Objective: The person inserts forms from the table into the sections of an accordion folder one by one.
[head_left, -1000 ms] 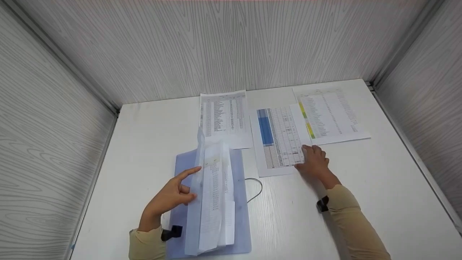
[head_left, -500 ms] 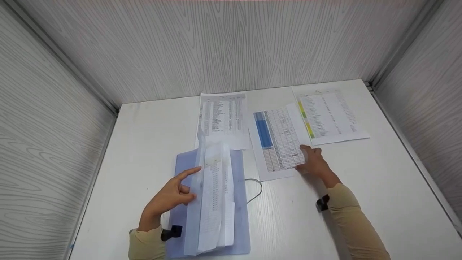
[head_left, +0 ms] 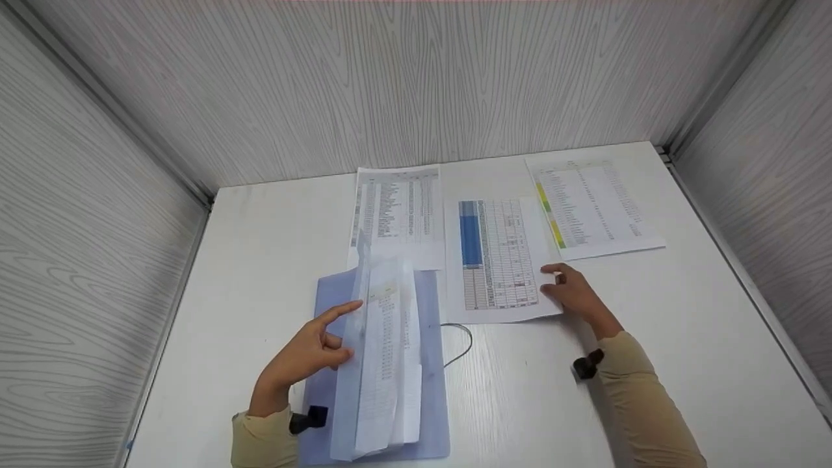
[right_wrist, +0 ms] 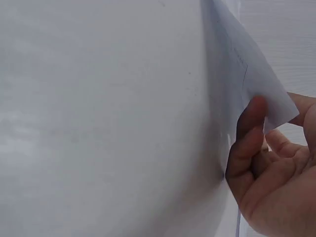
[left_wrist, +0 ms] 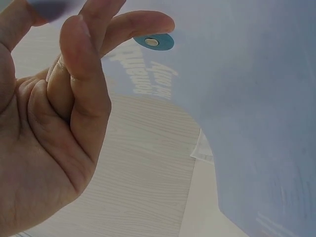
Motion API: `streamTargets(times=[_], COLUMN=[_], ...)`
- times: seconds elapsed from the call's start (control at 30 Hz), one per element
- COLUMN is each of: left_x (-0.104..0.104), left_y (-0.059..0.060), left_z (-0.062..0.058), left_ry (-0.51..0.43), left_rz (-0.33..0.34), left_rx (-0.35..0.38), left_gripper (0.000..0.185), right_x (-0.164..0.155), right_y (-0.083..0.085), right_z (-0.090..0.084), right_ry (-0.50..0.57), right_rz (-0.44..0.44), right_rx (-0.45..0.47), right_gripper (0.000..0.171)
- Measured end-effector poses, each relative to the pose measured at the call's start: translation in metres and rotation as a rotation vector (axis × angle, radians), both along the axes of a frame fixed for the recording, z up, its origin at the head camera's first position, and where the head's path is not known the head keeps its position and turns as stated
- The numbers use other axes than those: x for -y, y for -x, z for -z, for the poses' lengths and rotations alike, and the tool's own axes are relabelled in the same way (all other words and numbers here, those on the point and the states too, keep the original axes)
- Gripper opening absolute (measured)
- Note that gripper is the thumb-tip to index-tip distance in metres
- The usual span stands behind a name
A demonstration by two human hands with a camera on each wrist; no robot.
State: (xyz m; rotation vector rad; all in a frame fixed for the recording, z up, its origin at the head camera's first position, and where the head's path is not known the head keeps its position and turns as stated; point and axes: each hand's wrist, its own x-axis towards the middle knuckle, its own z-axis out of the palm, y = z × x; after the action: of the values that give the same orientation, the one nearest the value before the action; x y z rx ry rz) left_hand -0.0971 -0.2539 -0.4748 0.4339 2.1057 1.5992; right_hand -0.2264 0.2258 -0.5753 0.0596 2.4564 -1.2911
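A translucent blue document folder (head_left: pixel 434 390) lies at the front, its cover (head_left: pixel 351 383) raised on the left and loose printed sheets (head_left: pixel 380 364) inside. My left hand (head_left: pixel 305 354) rests its index finger and thumb against the outside of that cover. In the left wrist view, a fingertip lies beside a teal snap button (left_wrist: pixel 153 42) on the cover. My right hand (head_left: pixel 575 292) pinches the lower right edge of a printed sheet (head_left: pixel 504 260) with a blue block. Its corner (right_wrist: pixel 276 106) bends up between thumb and fingers in the right wrist view.
Behind the folder lies a sheet with a printed table (head_left: pixel 396 208). At the back right is another sheet (head_left: pixel 591 208) with yellow and green marks. A thin cord loop (head_left: pixel 469 338) sticks out right of the folder. Grained panels (head_left: pixel 403 84) wall in the white table (head_left: pixel 260 240).
The blue-block sheet has turned straighter and shifted slightly left and down, its lower right corner now showing past my right hand. The back left sheet has slid slightly left. My left hand holds still.
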Motion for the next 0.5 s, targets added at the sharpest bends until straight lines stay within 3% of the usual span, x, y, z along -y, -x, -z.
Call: streamTargets(times=[0.33,0.5], left_x=[0.000,0.001], left_y=[0.000,-0.001], left_z=[-0.001,-0.001], left_ry=[0.001,-0.006], left_rz=[-0.005,-0.010], left_rx=[0.008,0.016], left_gripper=[0.076,0.076], right_x=[-0.014,-0.019], right_y=[-0.006,-0.014], right_z=[-0.003,-0.007], right_ry=[0.209,0.264], right_rz=[-0.084,-0.070], right_rx=[0.078,0.092], right_gripper=[0.063,0.065])
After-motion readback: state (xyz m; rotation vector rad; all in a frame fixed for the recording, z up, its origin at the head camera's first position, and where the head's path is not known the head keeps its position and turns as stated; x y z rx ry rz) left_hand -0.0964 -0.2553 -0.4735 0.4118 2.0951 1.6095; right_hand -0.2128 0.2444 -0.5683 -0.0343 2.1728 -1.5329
